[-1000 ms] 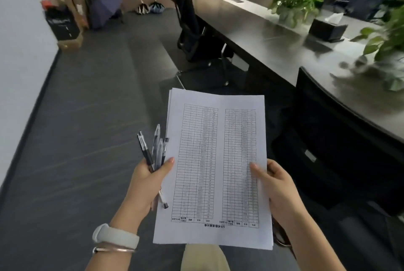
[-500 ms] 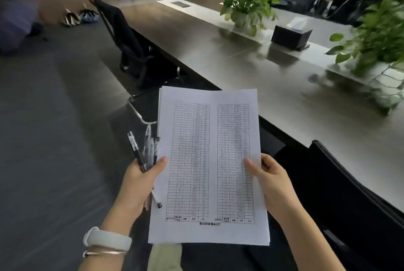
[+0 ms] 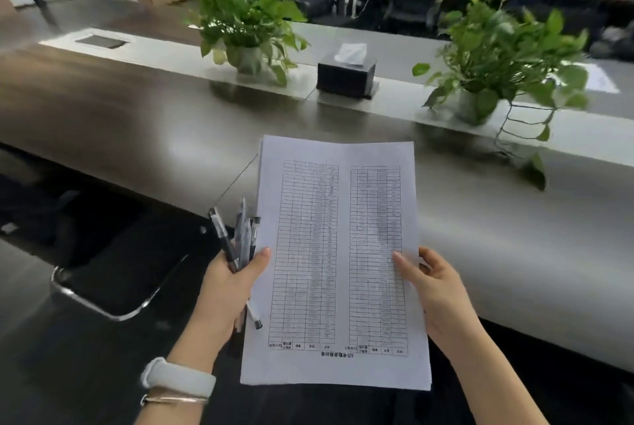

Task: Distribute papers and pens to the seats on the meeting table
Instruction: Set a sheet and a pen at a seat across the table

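A stack of white papers (image 3: pixel 338 260) printed with two tables is held in front of me, partly over the near edge of the long dark meeting table (image 3: pixel 137 122). My left hand (image 3: pixel 228 290) grips several pens (image 3: pixel 236 239) and pinches the stack's left edge with its thumb. My right hand (image 3: pixel 434 290) pinches the right edge, thumb on top, fingers hidden behind the sheets. A black chair (image 3: pixel 113 270) with a chrome arm stands below left, pushed toward the table.
Along the table's pale centre strip stand a potted plant (image 3: pixel 245 26), a black tissue box (image 3: pixel 346 76) and a second potted plant (image 3: pixel 497 64). A flush cable hatch (image 3: pixel 101 41) lies far left. Office chairs and desks sit beyond the table.
The view has swung right, from looking along the table's side and floor to facing the table square on. Both hands keep the same hold on papers and pens.
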{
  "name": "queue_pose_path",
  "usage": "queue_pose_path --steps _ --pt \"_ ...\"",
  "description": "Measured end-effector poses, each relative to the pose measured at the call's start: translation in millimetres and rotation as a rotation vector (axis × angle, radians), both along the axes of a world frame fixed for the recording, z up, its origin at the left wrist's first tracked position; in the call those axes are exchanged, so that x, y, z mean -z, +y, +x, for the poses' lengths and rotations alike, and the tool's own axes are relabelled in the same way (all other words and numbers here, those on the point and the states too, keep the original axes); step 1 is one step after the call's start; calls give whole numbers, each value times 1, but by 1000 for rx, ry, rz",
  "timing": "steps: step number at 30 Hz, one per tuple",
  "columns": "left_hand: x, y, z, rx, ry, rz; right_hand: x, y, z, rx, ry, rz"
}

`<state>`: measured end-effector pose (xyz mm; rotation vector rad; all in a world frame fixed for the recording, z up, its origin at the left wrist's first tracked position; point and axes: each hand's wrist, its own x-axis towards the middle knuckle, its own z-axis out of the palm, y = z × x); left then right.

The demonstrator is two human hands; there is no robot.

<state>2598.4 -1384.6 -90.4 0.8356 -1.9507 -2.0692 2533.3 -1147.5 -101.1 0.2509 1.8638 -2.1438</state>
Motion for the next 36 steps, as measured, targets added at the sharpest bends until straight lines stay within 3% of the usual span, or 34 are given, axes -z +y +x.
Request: queue_pose_path --steps 10,22,30,36 --pt "26 26 -167 254 -88 76 19 35 -110 244 -52 37" --pt "52 71 -301 415 -191 115 36 74 -204 428 -159 81" --pt "93 104 -346 511 -310 151 66 93 -240 539 -300 220" --pt "122 118 -356 520 -400 7 98 108 -252 524 -394 433"
